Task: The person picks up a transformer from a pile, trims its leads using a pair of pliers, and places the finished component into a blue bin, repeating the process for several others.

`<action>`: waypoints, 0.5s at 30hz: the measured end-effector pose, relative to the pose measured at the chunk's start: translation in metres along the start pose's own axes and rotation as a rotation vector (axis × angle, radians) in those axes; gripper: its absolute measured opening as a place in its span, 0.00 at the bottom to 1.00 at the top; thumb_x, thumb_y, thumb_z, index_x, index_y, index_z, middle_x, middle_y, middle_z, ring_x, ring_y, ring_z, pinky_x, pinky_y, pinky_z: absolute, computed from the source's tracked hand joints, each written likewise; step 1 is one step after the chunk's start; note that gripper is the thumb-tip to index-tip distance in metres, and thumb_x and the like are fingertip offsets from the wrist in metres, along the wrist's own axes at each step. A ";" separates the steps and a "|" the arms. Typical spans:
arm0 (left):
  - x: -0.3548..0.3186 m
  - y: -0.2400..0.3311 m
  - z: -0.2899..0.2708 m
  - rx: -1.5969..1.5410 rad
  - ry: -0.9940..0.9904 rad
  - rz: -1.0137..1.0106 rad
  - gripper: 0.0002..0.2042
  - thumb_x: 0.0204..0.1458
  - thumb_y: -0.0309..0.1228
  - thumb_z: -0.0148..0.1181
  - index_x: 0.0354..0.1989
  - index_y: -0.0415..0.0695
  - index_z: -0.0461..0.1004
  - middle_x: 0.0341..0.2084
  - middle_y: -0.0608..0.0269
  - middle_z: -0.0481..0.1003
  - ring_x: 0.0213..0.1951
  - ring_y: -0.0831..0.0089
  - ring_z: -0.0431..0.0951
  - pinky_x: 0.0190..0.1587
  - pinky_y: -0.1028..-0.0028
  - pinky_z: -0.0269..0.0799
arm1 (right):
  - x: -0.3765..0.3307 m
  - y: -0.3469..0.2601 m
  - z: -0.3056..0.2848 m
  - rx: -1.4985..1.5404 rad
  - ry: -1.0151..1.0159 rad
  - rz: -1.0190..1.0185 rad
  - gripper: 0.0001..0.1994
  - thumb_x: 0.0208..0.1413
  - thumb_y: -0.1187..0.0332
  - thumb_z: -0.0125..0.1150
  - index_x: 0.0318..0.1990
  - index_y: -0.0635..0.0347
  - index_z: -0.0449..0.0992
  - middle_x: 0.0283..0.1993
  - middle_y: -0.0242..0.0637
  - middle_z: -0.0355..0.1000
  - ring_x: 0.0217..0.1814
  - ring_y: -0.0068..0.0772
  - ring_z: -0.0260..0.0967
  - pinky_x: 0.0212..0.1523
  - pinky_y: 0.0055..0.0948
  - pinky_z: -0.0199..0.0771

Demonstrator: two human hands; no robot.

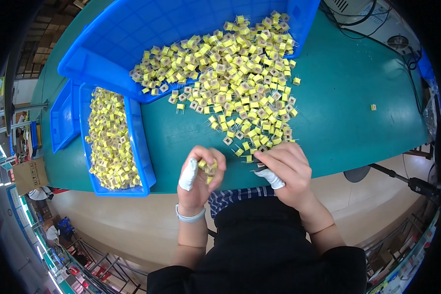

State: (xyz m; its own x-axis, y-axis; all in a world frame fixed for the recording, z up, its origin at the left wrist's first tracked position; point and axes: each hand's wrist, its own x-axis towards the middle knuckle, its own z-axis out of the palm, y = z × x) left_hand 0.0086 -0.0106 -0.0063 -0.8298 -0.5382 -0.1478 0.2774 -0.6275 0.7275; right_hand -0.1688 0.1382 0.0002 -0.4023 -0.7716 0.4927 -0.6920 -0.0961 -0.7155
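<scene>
Head view: left hand (pixel 199 179) clasps several yellow components (pixel 208 168); right hand (pixel 284 169) pinches one at the pile (pixel 240 83) edge, apparently mid-sorting; next, careful gathering.

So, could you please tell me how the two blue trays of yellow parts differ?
The large blue tray lies tipped, its yellow parts spilling onto the green table; the narrow blue tray sits flat, holding its parts inside. The large one is mostly bare; the narrow one is filled. Both hold the same parts.
</scene>
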 end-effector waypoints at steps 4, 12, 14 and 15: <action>-0.003 0.000 -0.016 0.346 0.120 0.008 0.14 0.70 0.42 0.59 0.40 0.43 0.71 0.28 0.64 0.70 0.22 0.81 0.63 0.24 0.81 0.59 | 0.000 0.000 -0.002 0.006 0.021 0.002 0.21 0.42 0.76 0.70 0.49 0.66 0.86 0.40 0.40 0.81 0.39 0.43 0.77 0.40 0.39 0.73; 0.010 0.000 0.021 1.295 0.126 0.086 0.12 0.55 0.26 0.73 0.47 0.45 0.82 0.24 0.64 0.78 0.23 0.72 0.77 0.29 0.73 0.72 | 0.000 0.000 0.000 0.013 0.022 0.000 0.21 0.43 0.77 0.70 0.49 0.66 0.85 0.40 0.41 0.81 0.39 0.43 0.77 0.39 0.38 0.73; 0.012 -0.006 0.023 1.449 0.150 0.142 0.12 0.53 0.25 0.73 0.46 0.42 0.84 0.31 0.61 0.82 0.28 0.74 0.80 0.31 0.73 0.74 | 0.000 0.000 0.000 0.017 0.026 -0.001 0.21 0.43 0.77 0.70 0.49 0.66 0.85 0.40 0.41 0.81 0.39 0.43 0.77 0.39 0.38 0.73; 0.013 -0.007 0.024 1.448 0.148 0.142 0.12 0.53 0.25 0.73 0.46 0.42 0.84 0.31 0.61 0.82 0.28 0.74 0.80 0.31 0.73 0.74 | 0.000 0.001 0.000 0.017 0.025 -0.001 0.21 0.43 0.77 0.70 0.50 0.66 0.85 0.40 0.41 0.81 0.38 0.43 0.77 0.39 0.38 0.73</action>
State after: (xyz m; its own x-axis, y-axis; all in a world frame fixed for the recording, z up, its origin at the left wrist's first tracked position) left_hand -0.0154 0.0004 0.0031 -0.7564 -0.6538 -0.0203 -0.4428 0.4890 0.7515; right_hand -0.1693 0.1377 0.0000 -0.4167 -0.7555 0.5055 -0.6820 -0.1078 -0.7234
